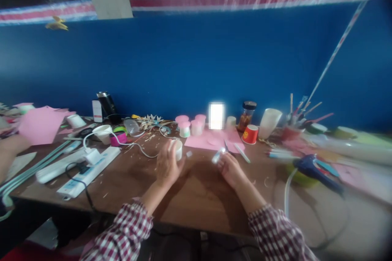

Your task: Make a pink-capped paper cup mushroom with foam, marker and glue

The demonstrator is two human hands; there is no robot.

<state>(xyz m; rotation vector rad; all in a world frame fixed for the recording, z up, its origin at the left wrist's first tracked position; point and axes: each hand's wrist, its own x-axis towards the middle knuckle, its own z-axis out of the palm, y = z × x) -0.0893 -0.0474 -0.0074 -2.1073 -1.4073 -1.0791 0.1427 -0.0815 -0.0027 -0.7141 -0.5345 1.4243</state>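
My left hand (168, 162) is curled around a small white paper cup (179, 150) on the brown table, its fingers hiding the cup's left side. A tiny pale clear piece (189, 153) lies just right of that cup. Closed in a pinch, my right hand (229, 168) grips a small shiny whitish piece (217, 156), too blurred to name. Behind it, a pink sheet (208, 140) carries a dark slim tool (226, 145) and a pale stick (242, 153). Several small cups with pink tops (184, 127) stand at the sheet's back left.
Power strips (88, 173) with a white charger (92, 156) lie at left. Back right are a red paper cup (250, 134), a dark-lidded jar (246, 115) and a tall white cup (269, 123). A blue glue gun (318, 173) sits at right. Another person's hand (14, 147) shows far left.
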